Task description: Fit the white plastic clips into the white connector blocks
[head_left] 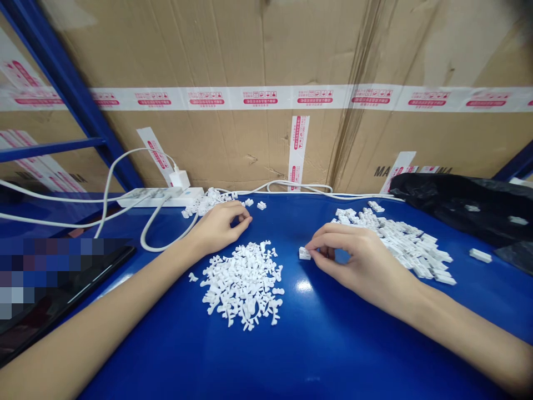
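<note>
Between thumb and fingertips, my right hand [353, 250] pinches a small white plastic block [304, 253] just above the blue table. Right behind that hand lies a pile of white rectangular plastic blocks [410, 244]. My left hand [222, 225] is closed with thumb and forefinger together; what it holds, if anything, is hidden. Below it spreads a heap of small white clip-like plastic pieces [244, 283]. Beyond the left hand sits another cluster of small white pieces [212, 201], partly covered by the hand.
A white power strip [162, 196] with a plugged charger [180, 178] and looping cables stands back left. A dark-screened device [95, 278] lies at the left edge. A black plastic bag [449, 203] rests back right, near a lone block [480, 255]. Cardboard [233, 50] walls the back.
</note>
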Available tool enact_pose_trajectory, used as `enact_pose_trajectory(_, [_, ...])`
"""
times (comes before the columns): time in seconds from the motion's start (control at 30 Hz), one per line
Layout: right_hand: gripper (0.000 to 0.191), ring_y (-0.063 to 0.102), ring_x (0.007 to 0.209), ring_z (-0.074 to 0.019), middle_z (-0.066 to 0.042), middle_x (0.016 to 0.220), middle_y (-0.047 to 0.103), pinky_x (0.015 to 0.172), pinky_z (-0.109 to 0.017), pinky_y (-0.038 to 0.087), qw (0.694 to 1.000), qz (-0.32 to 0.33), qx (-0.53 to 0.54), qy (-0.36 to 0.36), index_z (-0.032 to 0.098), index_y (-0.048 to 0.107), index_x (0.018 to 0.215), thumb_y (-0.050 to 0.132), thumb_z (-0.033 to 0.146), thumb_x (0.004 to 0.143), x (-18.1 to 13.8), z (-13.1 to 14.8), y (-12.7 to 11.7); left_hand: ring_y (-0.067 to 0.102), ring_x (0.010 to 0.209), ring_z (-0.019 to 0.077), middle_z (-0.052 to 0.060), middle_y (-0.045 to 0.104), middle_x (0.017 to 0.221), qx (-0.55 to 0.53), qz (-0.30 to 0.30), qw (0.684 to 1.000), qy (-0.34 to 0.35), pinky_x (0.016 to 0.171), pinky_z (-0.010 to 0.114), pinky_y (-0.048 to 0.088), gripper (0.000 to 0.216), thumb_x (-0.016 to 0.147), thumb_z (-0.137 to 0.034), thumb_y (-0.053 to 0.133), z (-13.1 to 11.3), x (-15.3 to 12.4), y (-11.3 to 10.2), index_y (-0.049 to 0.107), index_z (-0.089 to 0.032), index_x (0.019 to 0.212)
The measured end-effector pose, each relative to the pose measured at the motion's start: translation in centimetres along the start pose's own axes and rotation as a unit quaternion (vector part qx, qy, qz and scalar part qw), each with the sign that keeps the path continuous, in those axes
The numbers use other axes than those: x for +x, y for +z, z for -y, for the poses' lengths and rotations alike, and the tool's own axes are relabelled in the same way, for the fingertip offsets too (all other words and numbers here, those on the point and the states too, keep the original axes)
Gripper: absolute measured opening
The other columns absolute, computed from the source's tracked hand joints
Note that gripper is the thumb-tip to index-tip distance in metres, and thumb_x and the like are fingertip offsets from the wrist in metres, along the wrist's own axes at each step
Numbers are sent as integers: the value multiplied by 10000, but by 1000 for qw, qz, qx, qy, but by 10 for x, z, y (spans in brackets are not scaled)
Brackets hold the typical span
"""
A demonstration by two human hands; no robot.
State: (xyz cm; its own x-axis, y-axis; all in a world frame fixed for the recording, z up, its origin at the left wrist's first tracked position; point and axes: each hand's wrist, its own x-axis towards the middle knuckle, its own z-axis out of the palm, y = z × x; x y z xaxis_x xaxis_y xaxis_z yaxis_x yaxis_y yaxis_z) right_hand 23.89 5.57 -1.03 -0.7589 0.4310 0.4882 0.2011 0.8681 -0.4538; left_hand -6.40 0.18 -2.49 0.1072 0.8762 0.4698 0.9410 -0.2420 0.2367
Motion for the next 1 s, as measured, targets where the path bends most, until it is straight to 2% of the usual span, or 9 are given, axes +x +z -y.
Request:
enact_pose_trajectory(0.3, [210, 666, 738, -127, -53, 902, 730, 648, -242, 535, 1000, 3, -5, -15, 171, 772, 874, 595, 79, 941, 0, 0, 2, 537, 709, 154, 23, 628, 811, -2, 1, 1000, -1, 748, 318, 461, 214, 953, -295, 556, 0, 1, 0, 685, -182, 826])
enact_pose_trajectory(0.53, [216, 686, 788, -141, -64, 934, 734, 728, -264, 563, 999, 14, -22, -27, 166, 763, 893, 572, 89, 957, 0, -2, 3, 537, 703, 156, 23, 616, 790, 0, 0, 1000, 0, 748, 315, 463, 213, 951, -296, 558, 0, 1, -1, 686, -185, 822])
enact_pose_trajectory(1.0, [215, 687, 811, -162, -76, 948, 722, 746, -291, 569, 999, 18, -34, -23, 177, 740, 908, 551, 95, 967, 0, -3, 3, 550, 718, 163, 31, 626, 802, 0, 1, 1000, 0, 764, 329, 486, 230, 955, -313, 548, -2, 1, -2, 678, -186, 815])
